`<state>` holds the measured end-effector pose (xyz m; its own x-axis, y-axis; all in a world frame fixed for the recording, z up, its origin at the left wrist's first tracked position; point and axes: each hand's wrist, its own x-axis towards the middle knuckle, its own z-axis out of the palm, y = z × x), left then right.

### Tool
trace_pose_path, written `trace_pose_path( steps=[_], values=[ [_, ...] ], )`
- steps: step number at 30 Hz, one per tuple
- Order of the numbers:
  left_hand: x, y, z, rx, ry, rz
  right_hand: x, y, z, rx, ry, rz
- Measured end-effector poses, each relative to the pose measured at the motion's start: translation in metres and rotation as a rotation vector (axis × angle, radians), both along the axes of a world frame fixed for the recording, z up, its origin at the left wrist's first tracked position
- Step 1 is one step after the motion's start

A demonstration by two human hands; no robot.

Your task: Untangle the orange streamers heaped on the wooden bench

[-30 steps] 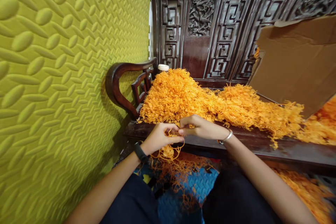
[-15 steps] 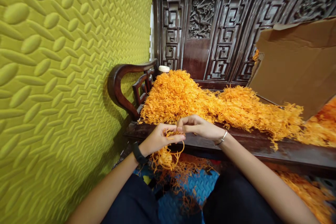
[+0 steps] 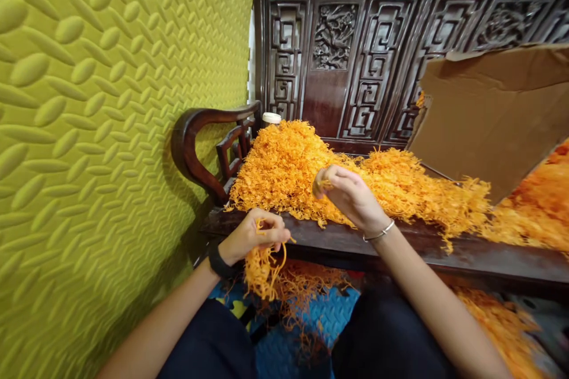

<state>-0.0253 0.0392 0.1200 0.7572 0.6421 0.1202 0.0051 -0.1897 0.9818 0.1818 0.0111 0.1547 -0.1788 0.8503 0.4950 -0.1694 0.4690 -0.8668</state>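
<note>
Hands: half a second ago the two met at the fingertips; now they are well apart.
Right hand: lifted away to the far right, it is over the heap's near edge, fingers curled together; an orange streak shows at the fingertips, but whether they grip a strand cannot be told.
Left hand: a little farther left than before, thumb and fingers clamped on the orange bundle.
Orange bundle: thin, stringy, curling strands, hanging below the left hand just in front of the bench's near edge, as earlier; one loose end pokes right past the thumb.
Heap: frizzy, knotted orange strands along the bench seat, seemingly unchanged.
Bench: dark, glossy wood, with a curved armrest at left and a far backrest of angular fretwork and carved panels.
Cardboard: flat brown sheet, rough-edged, leaning at right.
Wall mat: yellow-green, embossed with raised ovals.
</note>
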Motion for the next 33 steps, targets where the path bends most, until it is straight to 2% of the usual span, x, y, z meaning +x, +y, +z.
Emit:
trace_pose_path(
  steps=[3,6,9,13,19,22,28,33],
  values=[
    [0.011,0.002,-0.003,-0.064,-0.057,0.078,0.014,0.016,-0.004,0.065,-0.135,-0.384],
    [0.022,0.003,-0.007,-0.114,-0.126,0.125,0.022,0.036,-0.015,0.165,-0.184,-0.629],
    [0.027,0.004,-0.01,-0.138,-0.178,0.155,0.029,0.052,-0.024,0.286,-0.249,-0.778],
    [0.027,0.005,-0.012,-0.132,-0.2,0.179,0.036,0.063,-0.033,0.316,-0.278,-0.838],
    [0.026,0.006,-0.014,-0.176,-0.239,0.187,0.04,0.068,-0.04,0.317,-0.619,-0.773],
    [0.027,0.006,-0.014,-0.174,-0.259,0.18,0.034,0.061,-0.037,0.284,-0.622,-0.698],
    [0.025,0.005,-0.016,-0.204,-0.314,0.248,0.006,0.02,-0.01,0.216,-0.446,-0.443],
    [0.022,0.007,-0.017,-0.201,-0.393,0.357,-0.006,-0.009,0.008,0.263,-0.696,-0.201]
  ],
)
